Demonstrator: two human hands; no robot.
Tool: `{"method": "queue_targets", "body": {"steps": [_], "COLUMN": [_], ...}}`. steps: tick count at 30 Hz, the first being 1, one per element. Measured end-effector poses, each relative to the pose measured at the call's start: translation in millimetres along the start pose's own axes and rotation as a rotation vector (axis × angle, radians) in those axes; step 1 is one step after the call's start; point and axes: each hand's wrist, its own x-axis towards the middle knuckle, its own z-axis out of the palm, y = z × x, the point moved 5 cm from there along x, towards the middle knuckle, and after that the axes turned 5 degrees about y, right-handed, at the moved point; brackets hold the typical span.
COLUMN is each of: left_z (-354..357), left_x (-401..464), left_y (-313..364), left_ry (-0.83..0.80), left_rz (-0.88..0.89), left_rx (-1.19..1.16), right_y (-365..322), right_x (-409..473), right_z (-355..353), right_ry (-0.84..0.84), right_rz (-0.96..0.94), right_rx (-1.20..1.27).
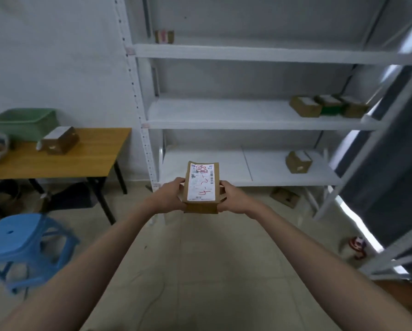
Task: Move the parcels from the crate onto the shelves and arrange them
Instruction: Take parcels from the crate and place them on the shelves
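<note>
Far off to the left of your hands, the green crate (23, 123) sits on the worktop (64, 161) with one parcel (60, 139) just beside it, outside the crate; that one waits for a later trip.

Your left hand (170, 194) clasps the left edge of the labelled parcel (201, 187), and your right hand (233, 198) clasps its right edge, so the box is carried between both palms, label up, out in front of the shelf unit (255, 54). Keep that even two-sided hold until the box is resting on a board; I judge it light enough, but a one-handed release in mid-air could tip it.

Above your hands and to their right, the middle shelf carries a row of three parcels (329, 106) touching one another. Beyond your right hand, the lower shelf holds a single parcel (298, 161). Set yours down flat close beside one of these groups, label facing you, edges squared to the shelf front.
</note>
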Motion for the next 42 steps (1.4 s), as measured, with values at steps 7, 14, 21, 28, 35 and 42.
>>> {"method": "queue_targets", "body": {"steps": [7, 14, 21, 28, 35, 42], "left_z": [39, 67, 75, 63, 48, 65], "left_x": [97, 168, 243, 344, 435, 500], "left_y": [101, 164, 198, 230, 284, 323], "left_ry": [-0.037, -0.080, -0.129, -0.133, -0.139, -0.157], "left_rz": [0.139, 0.227, 0.302, 0.419, 0.523, 0.636], "left_rx": [-0.022, -0.047, -0.018, -0.038, -0.025, -0.141], "right_y": [70, 116, 144, 149, 144, 165], "right_x": [21, 43, 80, 146, 208, 260], "right_z": [-117, -191, -241, -303, -372, -423], "right_ry": [0.121, 0.191, 0.272, 0.353, 0.477, 0.541], "right_rz": [0.056, 0.103, 0.153, 0.188, 0.217, 0.270], "right_rx": [-0.035, -0.042, -0.044, -0.051, -0.070, -0.101]}}
